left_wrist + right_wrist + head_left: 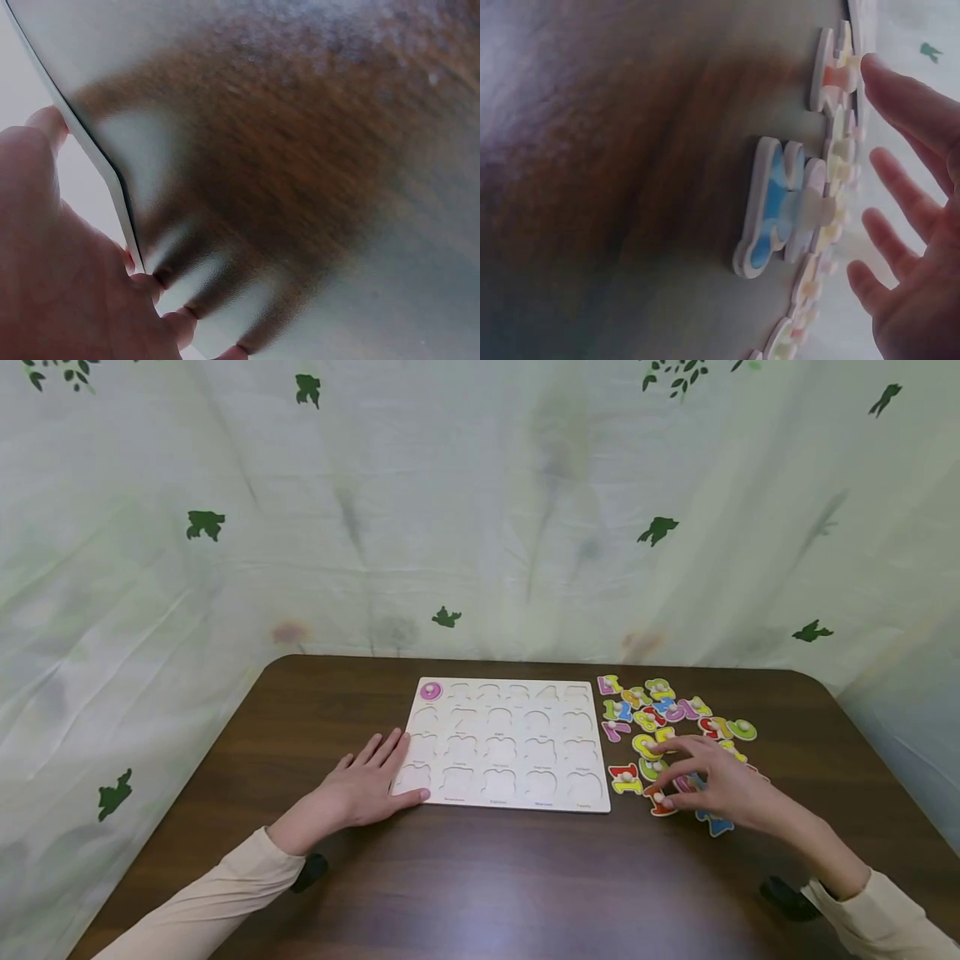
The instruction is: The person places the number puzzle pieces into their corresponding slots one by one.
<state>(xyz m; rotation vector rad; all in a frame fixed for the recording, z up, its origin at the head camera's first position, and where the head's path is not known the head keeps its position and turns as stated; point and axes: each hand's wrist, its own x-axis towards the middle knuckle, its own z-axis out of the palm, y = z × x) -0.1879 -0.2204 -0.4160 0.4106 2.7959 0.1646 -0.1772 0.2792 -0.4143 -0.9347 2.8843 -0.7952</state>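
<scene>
Left hand: from the wrist, I see it [75, 277] fill the lower left corner, fingers spread apart.
Thumb: its tip [49, 126] meets the edge of the pale board [122, 214].
Board edge: a thin light strip, slanting down the left side and bending at a corner below the thumb.
Fingertips: several [180, 326] rest on the tabletop [427, 277].
Tabletop: brown wood grain in a dark, hand-shaped patch [277, 165], greyish sheen around it.

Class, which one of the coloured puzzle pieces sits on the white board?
The round pinkish-purple piece, in the far left corner of the white board; the other pieces are off the board, to its right.
</scene>
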